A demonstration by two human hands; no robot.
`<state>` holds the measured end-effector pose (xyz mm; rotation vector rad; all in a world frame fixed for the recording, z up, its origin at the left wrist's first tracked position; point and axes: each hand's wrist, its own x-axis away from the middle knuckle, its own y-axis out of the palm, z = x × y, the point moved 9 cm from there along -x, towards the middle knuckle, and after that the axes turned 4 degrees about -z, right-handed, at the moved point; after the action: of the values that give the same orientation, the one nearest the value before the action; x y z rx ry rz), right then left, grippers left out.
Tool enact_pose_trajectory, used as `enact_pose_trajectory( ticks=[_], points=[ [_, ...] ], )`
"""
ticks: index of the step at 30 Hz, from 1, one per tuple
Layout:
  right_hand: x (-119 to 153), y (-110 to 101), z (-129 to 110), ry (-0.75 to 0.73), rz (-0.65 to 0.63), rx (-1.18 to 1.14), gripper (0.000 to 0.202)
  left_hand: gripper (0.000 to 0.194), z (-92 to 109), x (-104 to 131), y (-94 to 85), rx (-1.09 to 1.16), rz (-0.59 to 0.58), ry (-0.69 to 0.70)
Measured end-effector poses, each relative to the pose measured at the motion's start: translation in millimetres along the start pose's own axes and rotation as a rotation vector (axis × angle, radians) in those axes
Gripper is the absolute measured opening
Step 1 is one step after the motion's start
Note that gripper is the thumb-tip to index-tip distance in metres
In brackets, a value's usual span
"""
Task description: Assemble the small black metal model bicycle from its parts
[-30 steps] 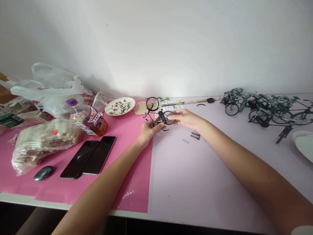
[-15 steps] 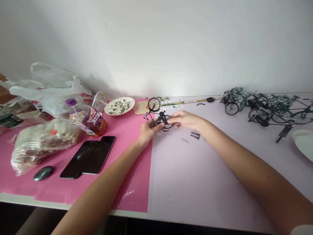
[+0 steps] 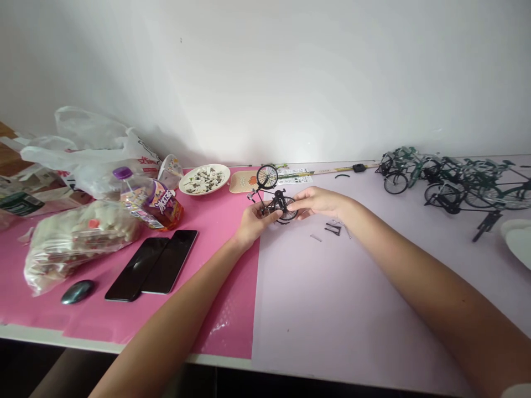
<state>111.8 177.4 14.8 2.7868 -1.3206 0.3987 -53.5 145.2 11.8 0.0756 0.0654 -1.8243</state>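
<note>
Black model bicycle (image 3: 279, 197) gripped in left hand (image 3: 254, 224), pinched by right hand (image 3: 318, 202) at near wheel (image 3: 285, 205), now sitting lower than a moment ago, seemingly closer to fitted; held over worktop (image 3: 323, 298), left of loose parts (image 3: 333, 229).

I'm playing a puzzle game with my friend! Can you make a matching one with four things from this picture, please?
1. model bicycle
2. bottle cap
3. two phones
4. plate

A. lying on the pink cover
B. with small pieces in it
C. between the left hand and right hand
D. purple

Right pairs: 1-C, 2-D, 3-A, 4-B
</note>
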Motion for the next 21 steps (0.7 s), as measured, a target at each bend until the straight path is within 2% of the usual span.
enact_pose_trajectory(
  ticks=[7, 14, 21],
  points=[
    [-2.4, 2.3, -1.2, -0.037, -0.014, -0.013, 0.034, 0.05, -1.6, -2.4, -2.0, 0.048, -0.012, 0.002],
    [-5.8, 1.6, 4.4, -0.031, -0.049, -0.076, 0.036, 0.057, -14.6, -7.2, 5.5, 0.254, -0.09, -0.047],
    [-5.8, 2.1, 4.3, -0.033, -0.035, -0.113, 0.034, 0.05, -12.4, -5.6, 9.2, 0.299, -0.111, -0.072]
  ],
)
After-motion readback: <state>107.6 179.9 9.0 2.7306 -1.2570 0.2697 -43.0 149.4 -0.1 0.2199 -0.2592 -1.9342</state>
